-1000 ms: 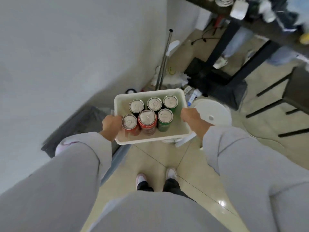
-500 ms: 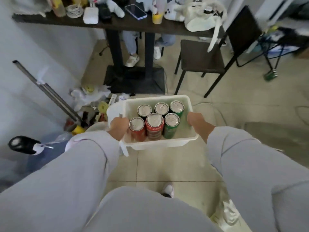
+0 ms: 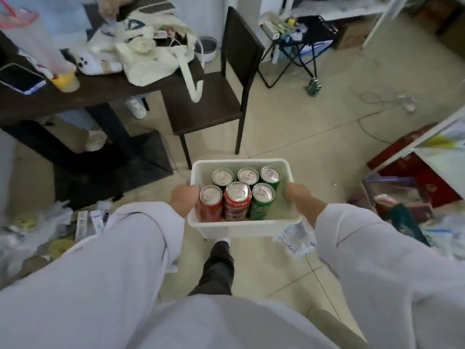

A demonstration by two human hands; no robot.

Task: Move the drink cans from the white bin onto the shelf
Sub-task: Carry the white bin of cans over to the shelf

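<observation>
Now | left hand (image 3: 184, 202) clenched on the left rim of the white bin (image 3: 241, 226) | right hand (image 3: 299, 199) grasping its right rim | bin held above the tiled floor (image 3: 302, 137), in front of the person | six drink cans (image 3: 237, 195) upright inside, two rows of three, touching | dark chair (image 3: 214, 107) beyond

The white bin (image 3: 241, 226), open-topped and carried above the floor, holds six upright drink cans (image 3: 237, 192) in two rows: red at near left, green at right.
</observation>
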